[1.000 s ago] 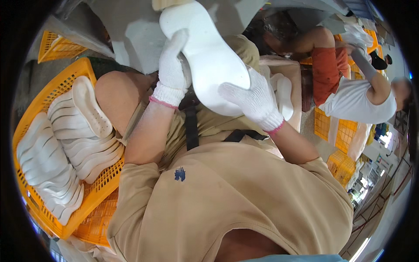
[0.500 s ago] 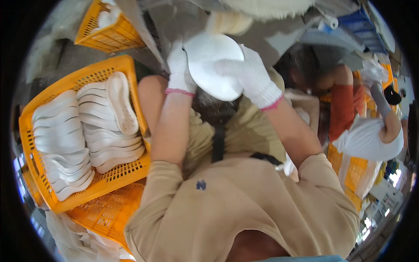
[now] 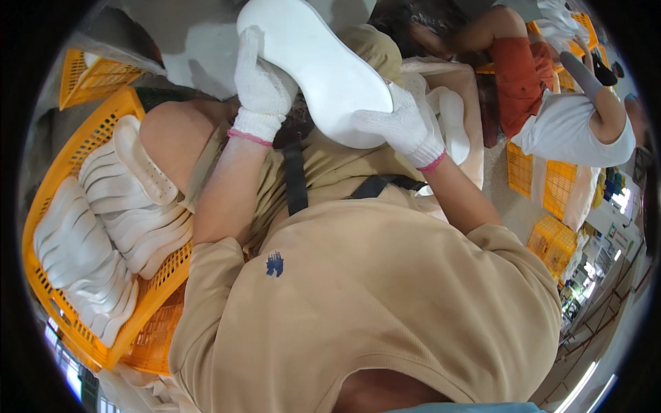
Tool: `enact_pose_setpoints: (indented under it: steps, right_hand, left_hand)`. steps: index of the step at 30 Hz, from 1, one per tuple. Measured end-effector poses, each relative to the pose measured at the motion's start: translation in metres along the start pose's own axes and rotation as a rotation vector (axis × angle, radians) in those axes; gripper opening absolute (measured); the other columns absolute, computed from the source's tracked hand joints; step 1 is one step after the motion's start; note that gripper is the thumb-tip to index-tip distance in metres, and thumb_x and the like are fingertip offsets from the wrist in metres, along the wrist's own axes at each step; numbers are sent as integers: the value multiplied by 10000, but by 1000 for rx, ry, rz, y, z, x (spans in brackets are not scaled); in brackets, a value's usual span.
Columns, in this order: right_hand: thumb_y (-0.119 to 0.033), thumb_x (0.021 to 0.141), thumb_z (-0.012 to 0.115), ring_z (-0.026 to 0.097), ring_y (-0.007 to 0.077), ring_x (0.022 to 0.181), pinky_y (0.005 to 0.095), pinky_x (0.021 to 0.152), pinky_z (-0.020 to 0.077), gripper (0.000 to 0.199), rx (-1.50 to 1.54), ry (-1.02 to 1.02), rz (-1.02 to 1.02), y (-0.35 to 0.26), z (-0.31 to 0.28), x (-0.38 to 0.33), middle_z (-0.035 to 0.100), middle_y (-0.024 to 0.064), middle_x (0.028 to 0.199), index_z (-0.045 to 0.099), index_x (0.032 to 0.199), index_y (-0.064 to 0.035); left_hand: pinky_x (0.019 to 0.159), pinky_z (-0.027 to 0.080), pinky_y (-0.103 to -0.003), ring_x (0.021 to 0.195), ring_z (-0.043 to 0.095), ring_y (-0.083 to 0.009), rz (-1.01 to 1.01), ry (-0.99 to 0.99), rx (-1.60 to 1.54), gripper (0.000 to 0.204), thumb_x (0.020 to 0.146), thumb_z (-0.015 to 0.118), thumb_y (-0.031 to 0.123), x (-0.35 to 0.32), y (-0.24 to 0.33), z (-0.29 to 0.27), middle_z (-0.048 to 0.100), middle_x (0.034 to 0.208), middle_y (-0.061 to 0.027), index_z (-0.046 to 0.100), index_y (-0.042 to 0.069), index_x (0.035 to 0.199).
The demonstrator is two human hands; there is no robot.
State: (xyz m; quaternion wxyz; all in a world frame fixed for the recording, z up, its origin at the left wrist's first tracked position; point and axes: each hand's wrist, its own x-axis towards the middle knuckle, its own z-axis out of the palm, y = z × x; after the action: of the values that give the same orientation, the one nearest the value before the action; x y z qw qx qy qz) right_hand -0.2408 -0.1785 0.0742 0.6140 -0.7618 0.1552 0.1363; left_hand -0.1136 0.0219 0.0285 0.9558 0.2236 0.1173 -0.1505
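Swung long-ways since before, our gloved hands, left hand (image 3: 260,86) and right hand (image 3: 403,124), are gripping a smooth white sole (image 3: 313,65); orange crate (image 3: 51,179) is holding stacked soles (image 3: 117,220).

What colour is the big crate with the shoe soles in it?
The crate is orange-yellow, seen best in the head view.

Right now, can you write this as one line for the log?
left hand: grips white shoe sole | right hand: grips same sole | orange crate: stacked white soles, left of knee
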Motion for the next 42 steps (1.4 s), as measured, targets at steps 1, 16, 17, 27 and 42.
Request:
enact_pose_setpoints:
  steps: [1, 16, 17, 27, 42]
  right_hand:
    - [-248, 761, 913, 661, 158, 1070, 317, 954, 533, 733, 46, -11, -46, 2, 1, 0, 719, 109, 1200, 604, 1362, 34]
    - [-86, 909, 731, 641, 126, 941, 290, 856, 532, 483, 48, -162, -14, -2, -23, -17, 682, 44, 1105, 605, 1350, 68]
    - [-90, 922, 726, 619, 114, 884, 278, 823, 524, 482, 22, -197, -8, 4, -27, -16, 662, 31, 1066, 601, 1358, 71]
    - [-127, 957, 728, 553, 63, 735, 231, 674, 476, 458, -161, -201, 100, 22, -6, 10, 642, -16, 909, 627, 1375, 31]
    - [-252, 890, 767, 702, 235, 846, 361, 795, 552, 450, -497, -185, -97, 2, 30, -4, 748, 150, 1013, 702, 1248, 13]
  left_hand:
    - [1154, 416, -507, 1317, 549, -314, 5, -4, 4, 525, 1047, 606, 376, -1, 0, -2, 589, 1420, -115, 501, 75, 1464]
    - [943, 555, -345, 1001, 687, -217, 139, 227, 308, 490, 872, 758, 92, -64, 56, -15, 720, 1113, -103, 609, -42, 1320]
    - [927, 563, -340, 996, 695, -217, 310, 285, 397, 478, 887, 727, 84, -83, 79, -15, 715, 1124, -109, 598, -43, 1330]
    - [1171, 413, -448, 1339, 542, -283, 1600, 352, 794, 492, 1079, 476, 312, -179, 333, -21, 579, 1419, -170, 510, -31, 1430]
    - [1127, 437, -402, 1305, 601, -328, 1133, 962, 2042, 519, 977, 719, 346, -178, 459, -116, 662, 1346, -211, 631, 17, 1369]
